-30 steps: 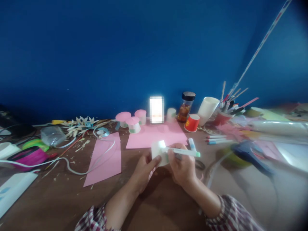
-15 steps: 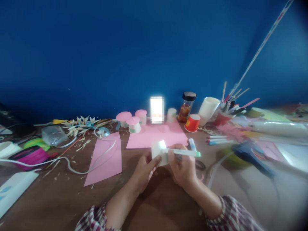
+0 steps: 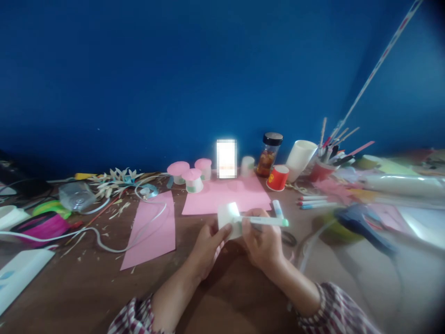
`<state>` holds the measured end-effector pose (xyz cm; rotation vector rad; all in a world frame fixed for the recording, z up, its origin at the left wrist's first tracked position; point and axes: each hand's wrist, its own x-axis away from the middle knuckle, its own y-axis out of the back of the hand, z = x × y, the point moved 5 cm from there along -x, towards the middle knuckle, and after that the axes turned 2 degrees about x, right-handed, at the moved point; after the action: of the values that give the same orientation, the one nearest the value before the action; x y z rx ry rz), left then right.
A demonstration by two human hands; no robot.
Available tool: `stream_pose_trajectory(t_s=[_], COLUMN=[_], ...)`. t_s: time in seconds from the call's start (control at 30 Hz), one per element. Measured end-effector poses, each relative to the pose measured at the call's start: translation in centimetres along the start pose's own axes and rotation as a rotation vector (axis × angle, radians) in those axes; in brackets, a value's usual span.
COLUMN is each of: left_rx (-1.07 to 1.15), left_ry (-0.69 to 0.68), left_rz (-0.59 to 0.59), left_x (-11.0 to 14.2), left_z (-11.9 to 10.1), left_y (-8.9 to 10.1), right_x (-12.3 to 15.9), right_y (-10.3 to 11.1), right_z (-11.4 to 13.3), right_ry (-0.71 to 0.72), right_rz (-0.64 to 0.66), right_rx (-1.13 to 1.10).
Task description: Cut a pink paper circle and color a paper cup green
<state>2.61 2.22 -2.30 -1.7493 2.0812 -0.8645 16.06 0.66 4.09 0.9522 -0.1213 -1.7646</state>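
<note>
My left hand (image 3: 207,248) grips a small white paper cup (image 3: 227,215) on its side above the brown table (image 3: 86,287), thumb pressed to its wall. My right hand (image 3: 263,243) is closed round a white marker with a green end (image 3: 266,221), whose tip touches the cup's side. A marker cap (image 3: 277,208) lies just beyond my right hand. Two pink paper sheets (image 3: 153,229) (image 3: 225,197) lie ahead and to the left of the hands.
Three pink-topped cup mushrooms (image 3: 189,175) stand at the back, with a jar (image 3: 269,154), a red cup (image 3: 277,177), a white cup (image 3: 301,159) and a pen pot (image 3: 325,164). Loose markers (image 3: 314,201) and a blue glue gun (image 3: 363,225) lie right; ribbon, straw scraps and a pink spool (image 3: 43,225) left.
The cup has tilted and turned slightly in my left hand while the marker stays against it. Both hands remain in the same place.
</note>
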Motion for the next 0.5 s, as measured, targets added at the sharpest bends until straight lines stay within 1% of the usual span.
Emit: stream_pose_trajectory(t_s=[0.1,0.23,0.4,0.5], left_rx=[-0.001,-0.005,0.004,0.019], left_ry=[0.000,-0.026,-0.027,-0.019], left_rz=[0.011,0.070,0.063,0.071], left_x=[0.03,0.01,0.06,0.08], left_z=[-0.06,-0.25,-0.40,-0.45], left_y=[-0.11,-0.43,-0.49,-0.59], right_x=[0.09,0.22,0.32,0.30], right_y=[0.01,-0.16,-0.40,-0.23], right_z=[-0.07,0.02,0.08,0.06], right_ry=[0.000,0.036,0.057,0.055], right_rz=[-0.007,-0.006,0.010,-0.006], right_rx=[-0.026,-0.022,-0.013,-0.020])
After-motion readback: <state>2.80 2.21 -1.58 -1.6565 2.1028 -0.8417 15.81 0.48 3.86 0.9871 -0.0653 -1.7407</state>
